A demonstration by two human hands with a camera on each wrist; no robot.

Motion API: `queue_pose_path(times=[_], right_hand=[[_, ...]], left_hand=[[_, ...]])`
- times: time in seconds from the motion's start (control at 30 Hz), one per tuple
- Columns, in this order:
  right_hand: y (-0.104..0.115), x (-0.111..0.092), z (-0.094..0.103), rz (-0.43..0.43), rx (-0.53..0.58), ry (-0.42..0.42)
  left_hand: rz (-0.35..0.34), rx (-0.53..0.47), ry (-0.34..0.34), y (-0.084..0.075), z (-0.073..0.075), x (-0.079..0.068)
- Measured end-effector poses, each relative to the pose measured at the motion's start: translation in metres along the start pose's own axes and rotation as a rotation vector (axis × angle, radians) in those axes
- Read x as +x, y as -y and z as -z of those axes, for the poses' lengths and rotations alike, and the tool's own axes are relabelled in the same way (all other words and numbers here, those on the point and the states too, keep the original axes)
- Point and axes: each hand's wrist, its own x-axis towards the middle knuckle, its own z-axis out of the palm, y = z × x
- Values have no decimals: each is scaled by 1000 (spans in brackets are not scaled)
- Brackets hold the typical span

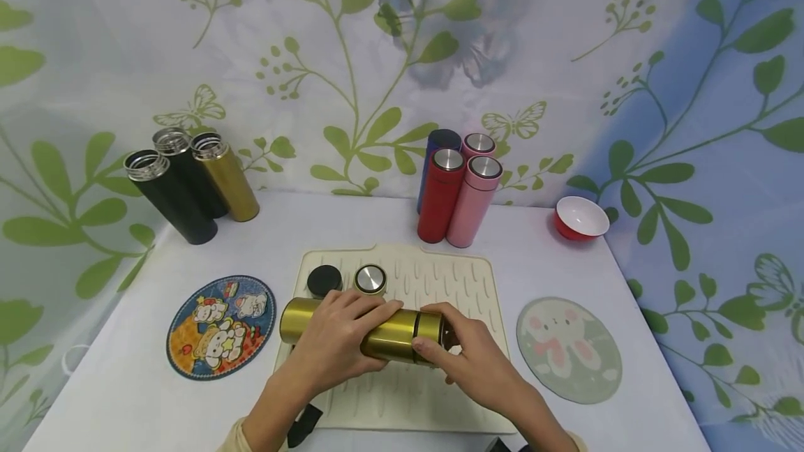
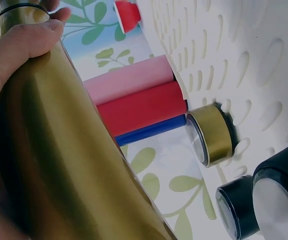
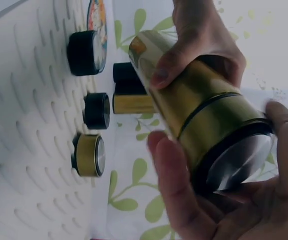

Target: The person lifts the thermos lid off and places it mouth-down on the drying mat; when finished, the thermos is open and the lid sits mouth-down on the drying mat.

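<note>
A gold thermos (image 1: 392, 335) lies sideways in the air over the cream ridged mat (image 1: 440, 396). My left hand (image 1: 339, 335) grips its body from above. At the thermos's right end, my right hand (image 1: 470, 354) holds the gold lid (image 1: 430, 332), thumb on the near side and fingers on the far side. The right wrist view shows the lid's silver top (image 3: 244, 160) facing the right palm. A loose gold lid (image 1: 370, 278) and a black lid (image 1: 324, 280) stand on the mat behind the thermos. Another black lid (image 3: 86, 53) appears in the right wrist view.
At the back left stand lidless bottles, two black (image 1: 172, 197) and one gold (image 1: 235, 183). Red (image 1: 440, 197), pink (image 1: 471, 204) and blue (image 1: 433, 145) lidded bottles stand at the back. Round mats lie left (image 1: 220, 326) and right (image 1: 568, 351). A red bowl (image 1: 574, 229) sits back right.
</note>
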Motion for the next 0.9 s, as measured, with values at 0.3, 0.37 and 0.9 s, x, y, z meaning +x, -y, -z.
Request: queue_pose_path(times=[0.3, 0.37, 0.9], right_hand=[[-7, -1, -2, 379, -137, -138], [-6, -1, -2, 372, -148, -164], [-2, -1, -5, 394, -117, -180]], left_hand=[[26, 2, -6, 1, 0, -1], [32, 0, -6, 1, 0, 0], [30, -10, -6, 2, 3, 0]])
